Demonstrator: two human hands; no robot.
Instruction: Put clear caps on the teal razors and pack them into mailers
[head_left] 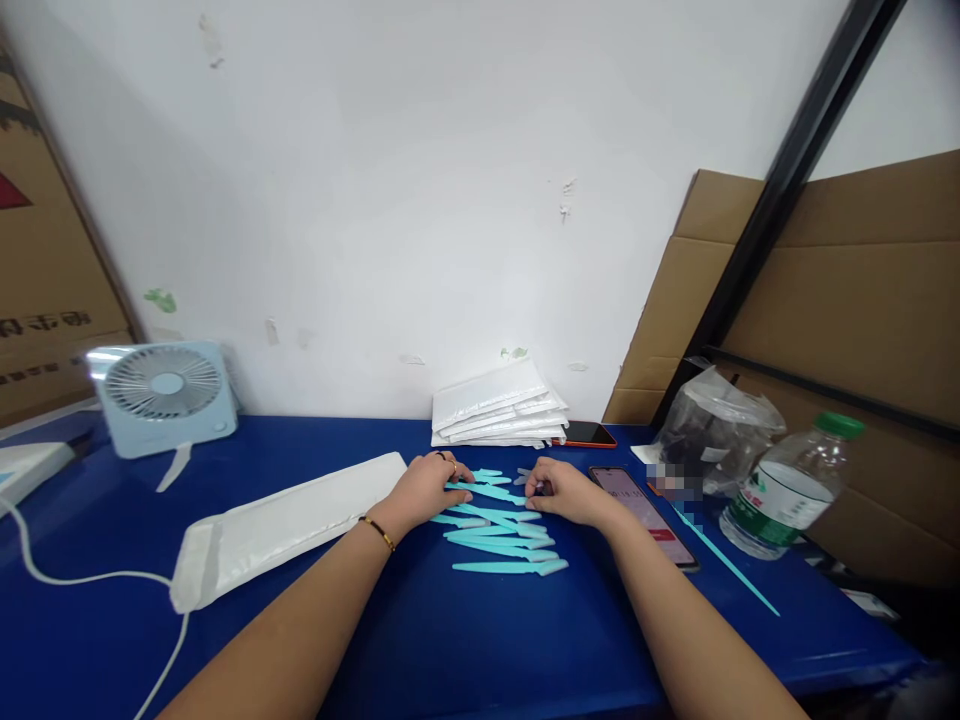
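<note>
Several teal eyebrow razors (pixel 510 567) with pale, see-through blade covers lie roughly side by side on the blue table (pixel 480 640). At the far part of the row, my left hand (pixel 429 490) has thumb and fingers closed at the handle end of one razor (pixel 487 491). My right hand (pixel 562 490) is curled, its fingertips pinched at the covered blade end of that same razor. Those fingers partly hide the blade end. A clear blade cover (pixel 521 475) shows just beyond my right fingertips.
A white padded envelope (pixel 285 525) lies left; more envelopes (pixel 499 405) are stacked by the wall. A light-blue fan (pixel 166 395) stands back left. On the right are a phone (pixel 645 515), a teal stick (pixel 731 565), a plastic bag (pixel 712 430) and a green-capped bottle (pixel 787 490).
</note>
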